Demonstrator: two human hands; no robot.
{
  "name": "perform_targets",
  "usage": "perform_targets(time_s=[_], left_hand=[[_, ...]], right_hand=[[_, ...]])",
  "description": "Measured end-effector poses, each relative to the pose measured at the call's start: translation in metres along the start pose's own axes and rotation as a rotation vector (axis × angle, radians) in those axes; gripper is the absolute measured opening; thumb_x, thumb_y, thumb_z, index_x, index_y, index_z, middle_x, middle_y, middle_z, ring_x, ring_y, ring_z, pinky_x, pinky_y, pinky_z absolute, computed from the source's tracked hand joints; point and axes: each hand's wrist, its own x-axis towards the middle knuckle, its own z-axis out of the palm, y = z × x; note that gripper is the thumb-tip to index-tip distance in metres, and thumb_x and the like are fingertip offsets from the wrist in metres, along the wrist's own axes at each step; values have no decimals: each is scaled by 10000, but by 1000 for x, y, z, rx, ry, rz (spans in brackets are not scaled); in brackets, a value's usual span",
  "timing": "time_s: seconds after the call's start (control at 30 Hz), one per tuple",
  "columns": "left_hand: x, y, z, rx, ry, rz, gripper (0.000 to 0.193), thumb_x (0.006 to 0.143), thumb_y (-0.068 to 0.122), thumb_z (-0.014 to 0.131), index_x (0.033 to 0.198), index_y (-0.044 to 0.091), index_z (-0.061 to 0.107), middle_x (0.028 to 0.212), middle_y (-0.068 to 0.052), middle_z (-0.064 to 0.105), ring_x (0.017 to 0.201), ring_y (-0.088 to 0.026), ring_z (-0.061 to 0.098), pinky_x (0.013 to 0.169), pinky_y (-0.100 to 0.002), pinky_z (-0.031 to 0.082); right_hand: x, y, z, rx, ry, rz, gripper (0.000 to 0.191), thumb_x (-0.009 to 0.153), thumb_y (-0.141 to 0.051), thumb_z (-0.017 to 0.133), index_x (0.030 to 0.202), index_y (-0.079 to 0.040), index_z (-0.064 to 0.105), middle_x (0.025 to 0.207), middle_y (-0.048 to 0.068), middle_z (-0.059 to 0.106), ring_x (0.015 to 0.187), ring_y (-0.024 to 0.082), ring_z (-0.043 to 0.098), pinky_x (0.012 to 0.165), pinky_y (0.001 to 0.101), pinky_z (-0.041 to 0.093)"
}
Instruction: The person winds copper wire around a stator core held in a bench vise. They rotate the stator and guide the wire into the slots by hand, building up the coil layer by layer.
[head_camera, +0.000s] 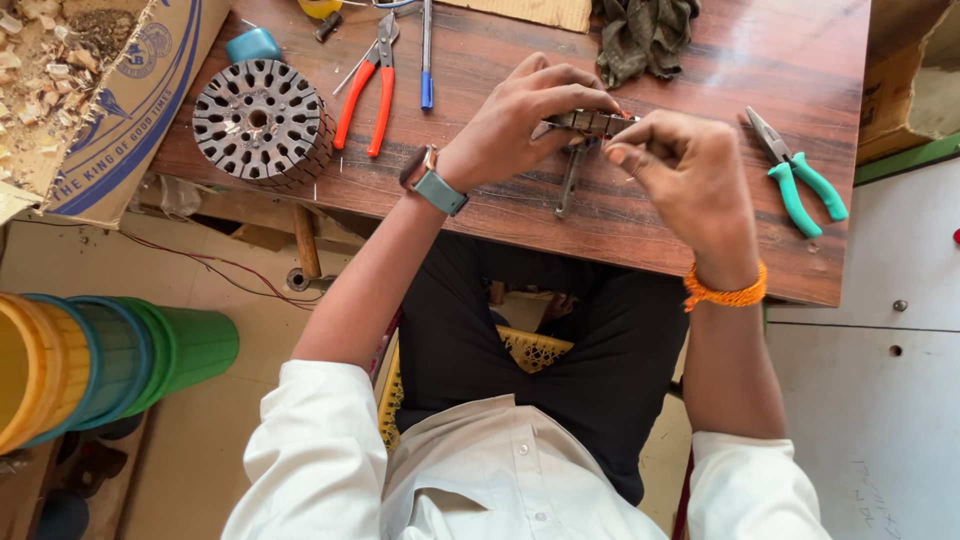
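Between the two hands, above the middle of the wooden table (700, 250), a small flat metal piece (590, 122) was held level, gripped at both ends. The left hand (520, 120) closed its fingers over the near-left end of that piece, thumb beneath and fingertips curled over the top, a watch (432, 180) strapped on its wrist. The right hand (680, 170) pinched the other end, its fingers folded tightly inward so that only a narrow gap showed at the tips, and an orange thread band (725, 292) circled its wrist. Just below the grip a slim metal tool (568, 185) lay on the table, its upper end hidden under the held piece; whether it touched the piece could not be told. Left of the grip, well apart from it, lay orange-handled pliers (365, 95), and beyond them a round slotted metal core (260, 122) rested near the table's edge, with a small blue cap (252, 45) just behind it. A blue-tipped pen (426, 60) lay beside the pliers. Right of the grip, teal-handled pliers (800, 175) rested on the table. Behind the grip a crumpled dark cloth (645, 35) sat at the far edge. Far to the left, off the table, stood a cardboard box (130, 110) and a stack of plastic buckets (110, 365).
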Motion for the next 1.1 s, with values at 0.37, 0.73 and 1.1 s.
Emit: perform_targets(time_s=[0.37,0.73,1.1], left_hand=[[-6,-1,7,30,31,-40,529,903,105,812,1383,246,639,1363,53,627,1240,-205,552,1103,-370,495],[-27,22,1,598,-33,335,326,865,174,696,1184,199,762,1454,57,530,1187,-214,557,1011,-402,487],[-12,31,3,500,106,240,438,747,248,697,1169,138,733,1177,27,667,855,-209,629,716,-380,538]], right_hand=[[-23,43,35,-466,110,-433,157,918,14,718,1056,-57,737,858,113,707,665,264,664,602,372,508],[-34,53,39,-417,97,-486,197,821,-49,764,714,-68,599,629,123,574,553,293,604,517,414,469],[-22,61,32,-269,104,-296,126,815,-88,841,818,-39,726,723,168,677,640,314,665,597,374,523]])
